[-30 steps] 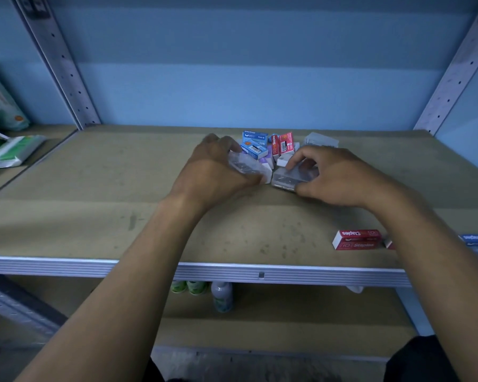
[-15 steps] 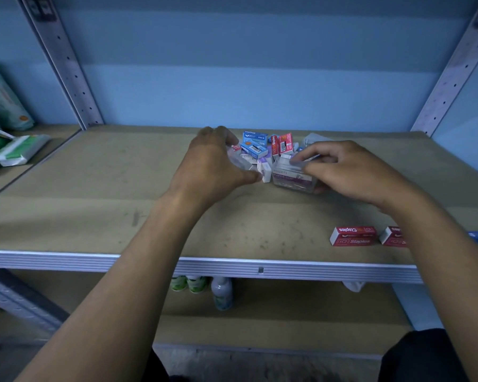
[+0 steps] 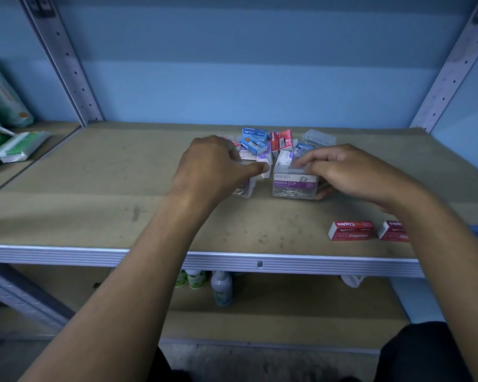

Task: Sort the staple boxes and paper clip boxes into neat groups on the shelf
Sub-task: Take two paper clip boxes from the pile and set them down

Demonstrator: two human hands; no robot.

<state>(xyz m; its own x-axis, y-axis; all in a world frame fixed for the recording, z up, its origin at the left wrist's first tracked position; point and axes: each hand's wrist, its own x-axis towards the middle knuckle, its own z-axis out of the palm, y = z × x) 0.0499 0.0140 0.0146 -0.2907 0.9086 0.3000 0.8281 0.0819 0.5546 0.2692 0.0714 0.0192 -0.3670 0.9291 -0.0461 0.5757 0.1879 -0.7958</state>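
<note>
Two clear paper clip boxes stand upright mid-shelf (image 3: pixel 66 216): right hand (image 3: pixel 353 175) clamps the labelled one (image 3: pixel 294 186), left hand (image 3: pixel 213 169) curls over its twin (image 3: pixel 243 190) at nine o'clock. Slide them flush, clear of the staple pile (image 3: pixel 262 146) at twelve.

brown shelf (image 3: pixel 94 194): box pile (image 3: pixel 262 146), clear paper clip box (image 3: pixel 294 186), two red staple boxes (image 3: pixel 352 230)
</note>
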